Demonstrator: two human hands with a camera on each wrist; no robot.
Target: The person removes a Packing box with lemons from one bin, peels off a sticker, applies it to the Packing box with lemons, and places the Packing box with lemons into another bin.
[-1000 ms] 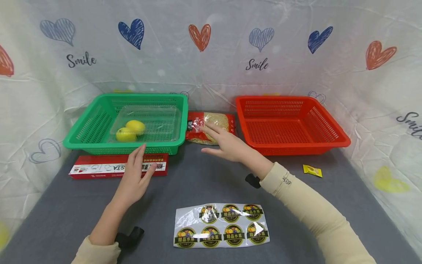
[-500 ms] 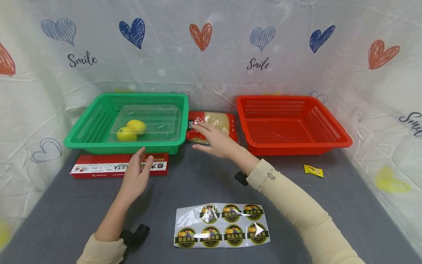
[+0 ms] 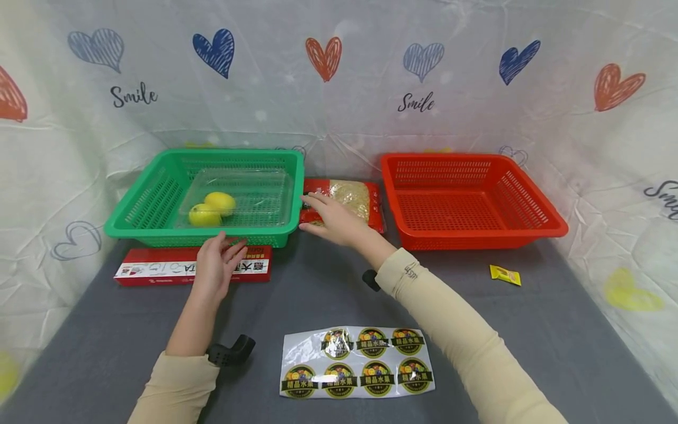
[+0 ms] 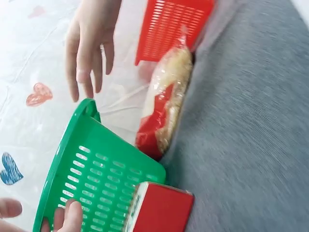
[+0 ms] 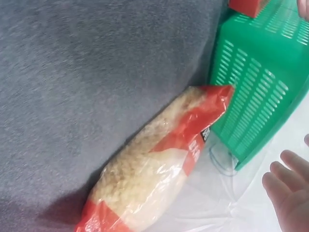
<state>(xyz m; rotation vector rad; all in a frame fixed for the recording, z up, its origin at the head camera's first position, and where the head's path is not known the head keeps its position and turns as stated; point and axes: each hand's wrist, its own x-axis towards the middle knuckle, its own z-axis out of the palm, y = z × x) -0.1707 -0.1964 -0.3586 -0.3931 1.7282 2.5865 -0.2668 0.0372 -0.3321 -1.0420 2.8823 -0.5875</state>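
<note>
A green basket (image 3: 293, 221) stands at the back left, holding two yellow lemons (image 3: 219, 203) and a clear plastic container (image 3: 259, 194). My left hand (image 3: 214, 268) is at its front rim, above a red pasta box (image 3: 153, 259). In the left wrist view, the fingers (image 4: 72, 217) of that hand overlap the basket's slotted outer wall. My right hand (image 3: 336, 221) reaches toward the basket's right rim with extended fingers, over a red, see-through bag of pale pasta pieces (image 3: 352, 197). Neither hand grips anything.
A red basket (image 3: 477, 241) stands at the back right, with a small yellow packet (image 3: 505, 275) in front of it. Closer to me lies a sheet of round fruit stickers (image 3: 357, 362). A white curtain (image 3: 365, 123) with hearts hangs behind the grey table (image 3: 318, 294).
My right hand has moved left, from over the bag toward the green basket's right rim. The left hand has shifted slightly, its fingers now more bent at the front rim.
</note>
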